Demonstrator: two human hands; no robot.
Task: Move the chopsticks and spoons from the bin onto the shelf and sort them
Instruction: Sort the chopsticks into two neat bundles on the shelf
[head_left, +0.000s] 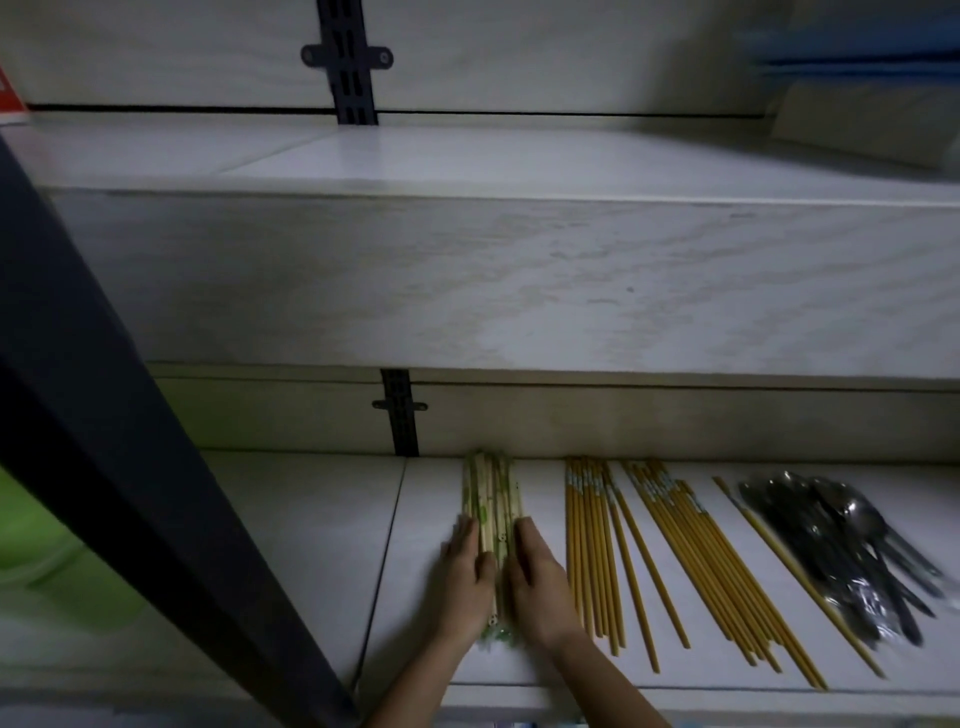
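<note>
Green-patterned chopsticks (492, 512) bundled on shelf (322, 525), long axis front-to-back. Left hand (464, 571) and right hand (540, 577) flank bundle, straight fingers pressing its sides. Yellow chopsticks (592, 551) right, spoons (841, 540) beyond.

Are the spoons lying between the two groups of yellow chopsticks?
No, the spoons lie at the far right, beyond both groups of yellow chopsticks.

Two bare, sleeveless forearms (597, 680)
</note>
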